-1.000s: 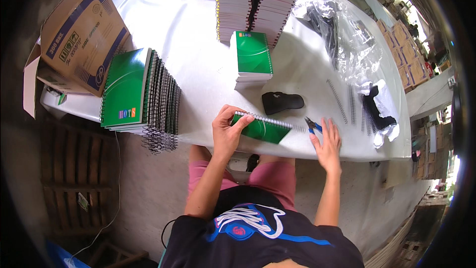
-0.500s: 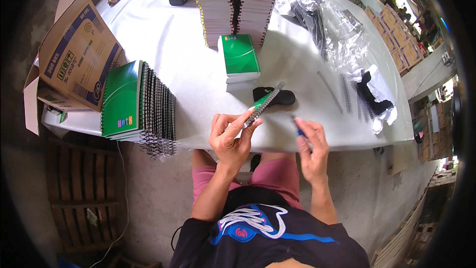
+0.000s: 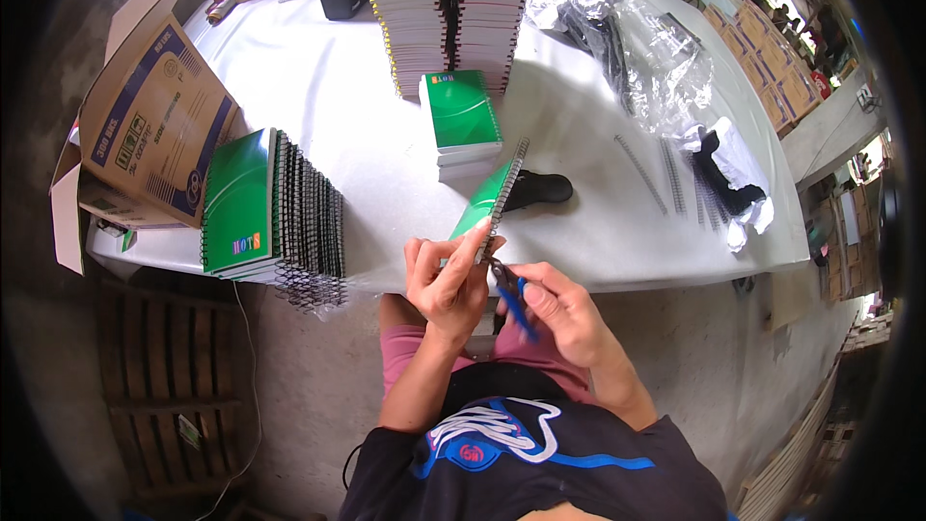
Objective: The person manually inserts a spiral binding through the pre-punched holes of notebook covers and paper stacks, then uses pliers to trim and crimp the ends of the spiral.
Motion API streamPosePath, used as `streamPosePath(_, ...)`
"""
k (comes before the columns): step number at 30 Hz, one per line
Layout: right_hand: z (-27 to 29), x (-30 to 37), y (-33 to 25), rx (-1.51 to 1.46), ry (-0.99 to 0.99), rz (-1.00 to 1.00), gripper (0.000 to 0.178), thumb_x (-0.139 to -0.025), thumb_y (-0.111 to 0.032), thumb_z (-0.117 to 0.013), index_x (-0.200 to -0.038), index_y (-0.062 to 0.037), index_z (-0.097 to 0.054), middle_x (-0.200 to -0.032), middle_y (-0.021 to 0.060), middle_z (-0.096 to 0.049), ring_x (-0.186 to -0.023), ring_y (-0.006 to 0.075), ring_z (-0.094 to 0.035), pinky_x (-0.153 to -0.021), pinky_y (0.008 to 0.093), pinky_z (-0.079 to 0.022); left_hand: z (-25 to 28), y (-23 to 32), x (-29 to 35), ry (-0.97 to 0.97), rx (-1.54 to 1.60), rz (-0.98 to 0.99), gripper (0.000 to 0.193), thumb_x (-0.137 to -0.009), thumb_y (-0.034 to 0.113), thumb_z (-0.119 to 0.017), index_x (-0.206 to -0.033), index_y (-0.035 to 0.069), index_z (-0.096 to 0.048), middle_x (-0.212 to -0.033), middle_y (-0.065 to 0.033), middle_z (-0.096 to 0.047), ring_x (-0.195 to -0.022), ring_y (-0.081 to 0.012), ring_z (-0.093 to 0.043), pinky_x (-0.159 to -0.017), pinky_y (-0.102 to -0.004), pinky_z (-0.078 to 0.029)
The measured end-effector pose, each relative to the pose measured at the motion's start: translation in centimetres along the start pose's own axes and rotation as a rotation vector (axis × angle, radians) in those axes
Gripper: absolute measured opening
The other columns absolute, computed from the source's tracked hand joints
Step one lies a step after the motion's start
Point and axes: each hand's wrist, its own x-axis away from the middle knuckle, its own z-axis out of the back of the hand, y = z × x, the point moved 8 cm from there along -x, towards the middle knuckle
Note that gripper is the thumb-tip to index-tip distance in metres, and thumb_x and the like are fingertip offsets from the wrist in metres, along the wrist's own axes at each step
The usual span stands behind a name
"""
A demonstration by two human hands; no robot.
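A: And in comes the right hand [image 3: 577,323]! A half-second ago it was well apart; now it's right up beside the other hand, fingers closed around blue-handled pliers [image 3: 517,307].

B: Are the tips biting?

A: Can't tell; they're too small here, at or just beside the near end of the coil [image 3: 505,188].

B: And the left hand [image 3: 447,291]?

A: Pinched firmly on the green notebook [image 3: 479,207], spine turned toward the pliers. It's held up off the table, tilted, with the spine steeper than a moment ago.

B: So tool and binding have met up, which I'd read as work on that coil end.

A: Beyond it sits a black object [image 3: 547,189], partly behind the notebook; loose coils [image 3: 640,174] lie off to the right.

B: Further back, a small notebook pile [image 3: 465,114], then tall bound stacks [image 3: 410,29] behind.
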Motion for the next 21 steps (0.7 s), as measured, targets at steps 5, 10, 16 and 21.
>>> streamPosePath(5,0.5,-0.3,-1.1,0.354,0.068,0.369,0.039,-0.097,-0.032,-0.048,-0.126,-0.0060,-0.053,-0.111,0.0119,-0.057,-0.100,0.0196,-0.055,-0.081,0.0342,-0.045,0.1,-0.6,0.0,0.055,0.019,0.060,0.039,-0.073,0.001,-0.074,-0.111,0.003,-0.064,-0.078,-0.0032,-0.058,-0.065,-0.0141,-0.046,-0.061,-0.0267,-0.040)
streamPosePath(10,8.7,-0.1,0.3,1.354,0.592,0.197,0.038,-0.091,-0.032,-0.054,-0.125,-0.0173,-0.056,-0.119,0.0110,-0.051,-0.114,0.0273,-0.047,-0.097,0.0489,-0.031,1.4,-3.6,-0.2,0.219,0.386,0.332,0.051,-0.090,0.002,-0.058,-0.134,0.003,-0.032,-0.102,-0.0050,-0.045,-0.081,-0.0087,-0.051,-0.068,-0.0198,-0.044)
streamPosePath(16,10.4,-1.2,-0.5,1.370,0.714,0.355,0.062,-0.090,-0.049,-0.051,-0.142,-0.0183,-0.037,-0.133,0.0108,-0.044,-0.123,0.0268,-0.042,-0.102,0.0551,-0.025,4.2,-1.4,-1.1,0.338,0.544,0.463,0.049,-0.089,0.000,-0.056,-0.132,0.004,-0.032,-0.112,-0.0075,-0.041,-0.086,-0.0091,-0.048,-0.074,-0.0209,-0.042)
streamPosePath(21,-0.7,-3.8,-9.5,-0.063,0.080,0.813,0.072,-0.076,-0.011,-0.077,-0.137,-0.0029,-0.039,-0.124,0.0115,-0.053,-0.112,0.0155,-0.052,-0.094,0.0304,-0.043,8.6,2.7,-4.1,0.239,0.346,0.079,0.047,-0.086,0.003,-0.059,-0.126,0.001,-0.035,-0.103,-0.0109,-0.045,-0.084,-0.0144,-0.048,-0.077,-0.0266,-0.041)
